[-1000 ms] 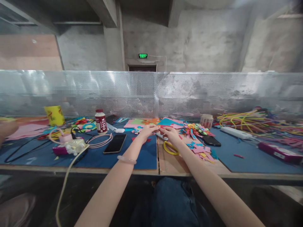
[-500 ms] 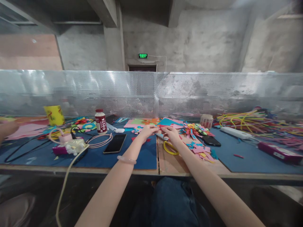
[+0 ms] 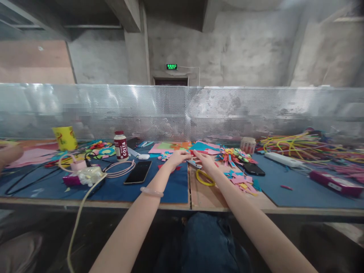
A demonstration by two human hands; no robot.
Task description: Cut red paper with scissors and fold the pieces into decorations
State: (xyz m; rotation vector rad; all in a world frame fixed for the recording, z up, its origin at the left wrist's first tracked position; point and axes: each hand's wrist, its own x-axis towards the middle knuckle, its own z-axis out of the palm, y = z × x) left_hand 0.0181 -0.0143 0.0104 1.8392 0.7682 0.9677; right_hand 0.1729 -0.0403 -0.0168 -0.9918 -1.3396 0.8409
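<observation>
Over the gap between the table boards, a small piece of red paper (image 3: 192, 153) shows between my fingertips. My left hand (image 3: 178, 159) is closed in a pinch at its left side, with a pale bangle (image 3: 152, 192) on the wrist. From the right, the closed fingers of my right hand (image 3: 205, 160) meet the same paper; its thumb is mostly hidden. Just below my hands lie yellow-handled scissors (image 3: 205, 178), their blades pointing up-left under my fingers. More red paper scraps (image 3: 174, 168) lie below my left hand on the blue mat.
A phone (image 3: 138, 172), a Costa bottle (image 3: 121, 146) and a power strip (image 3: 81, 177) with cables stand left. On the right are paper scraps (image 3: 244, 182), a second phone (image 3: 253, 169) and pipe cleaners (image 3: 292, 145). Another person's hand (image 3: 11, 153) is at the far left.
My right hand's fingers have straightened and shifted slightly left over the red paper. My left hand stays almost in place. The scissors have not visibly moved.
</observation>
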